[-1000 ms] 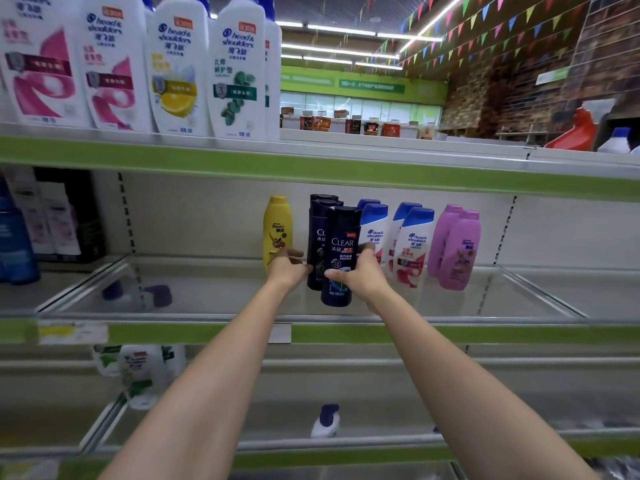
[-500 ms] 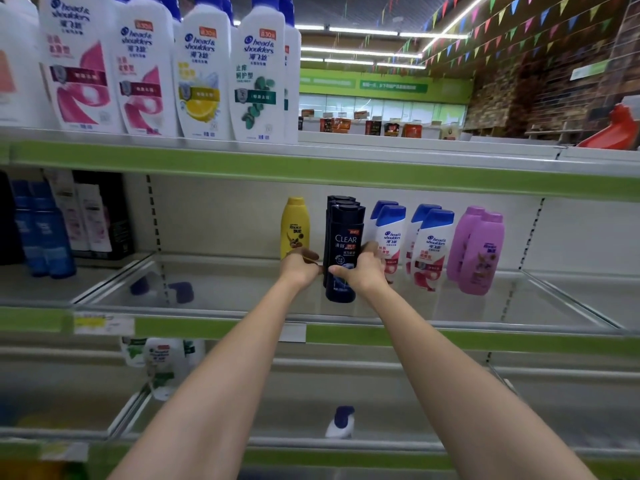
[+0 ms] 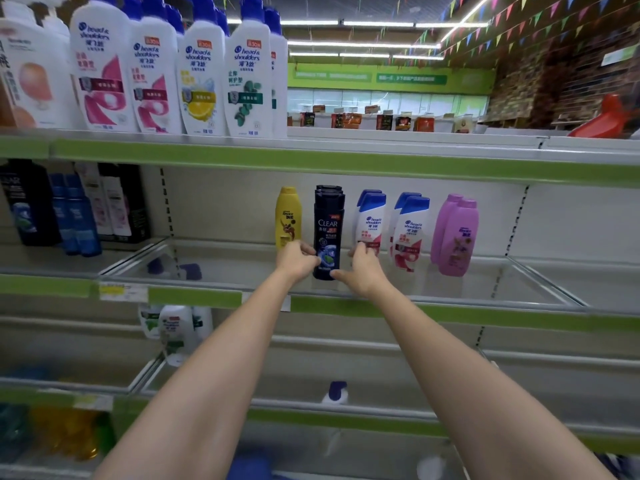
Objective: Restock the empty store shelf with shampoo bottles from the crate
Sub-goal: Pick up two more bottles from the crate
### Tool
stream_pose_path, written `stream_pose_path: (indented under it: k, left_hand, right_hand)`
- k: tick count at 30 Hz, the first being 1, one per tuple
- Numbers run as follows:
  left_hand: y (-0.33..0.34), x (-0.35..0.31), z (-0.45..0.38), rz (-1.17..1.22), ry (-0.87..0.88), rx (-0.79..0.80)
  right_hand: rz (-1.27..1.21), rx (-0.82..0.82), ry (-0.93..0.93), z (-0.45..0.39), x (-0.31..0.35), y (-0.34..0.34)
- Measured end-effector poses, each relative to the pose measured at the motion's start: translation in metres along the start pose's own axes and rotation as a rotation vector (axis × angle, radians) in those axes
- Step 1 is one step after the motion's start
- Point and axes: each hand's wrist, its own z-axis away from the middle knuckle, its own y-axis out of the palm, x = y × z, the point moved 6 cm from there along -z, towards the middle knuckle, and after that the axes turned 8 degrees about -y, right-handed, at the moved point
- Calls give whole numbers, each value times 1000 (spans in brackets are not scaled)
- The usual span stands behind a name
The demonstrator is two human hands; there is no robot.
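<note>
Supermarket aisle, green-edged white metal shelf [image 3: 450, 289] | dark navy plastic Clear shampoo bottle [image 3: 328, 233] now stands upright nearer the row than a second ago | left hand [image 3: 297, 259] and right hand [image 3: 363, 268] loosely cup its base, fingers curled | placement nearly done.

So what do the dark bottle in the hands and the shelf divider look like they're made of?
The dark bottle looks like glossy plastic: smooth moulded body, soft highlights, a printed label. The shelf divider appears to be clear acrylic or glass, since the shelf shows through it and its edge catches light; I can't tell which. Both the left hand and the right hand touch the bottle's base.
</note>
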Motion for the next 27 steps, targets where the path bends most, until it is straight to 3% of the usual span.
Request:
stream_pose_path:
  k: [6, 14, 27]
  left_hand:
    - [23, 7, 49, -114, 15, 17]
    - [79, 65, 135, -769, 59, 212]
    - [175, 202, 212, -956, -33, 559]
  right_hand:
    - [188, 174, -100, 55, -23, -9]
    - [311, 416, -117, 138, -85, 20]
    - [238, 692, 87, 249, -203, 115]
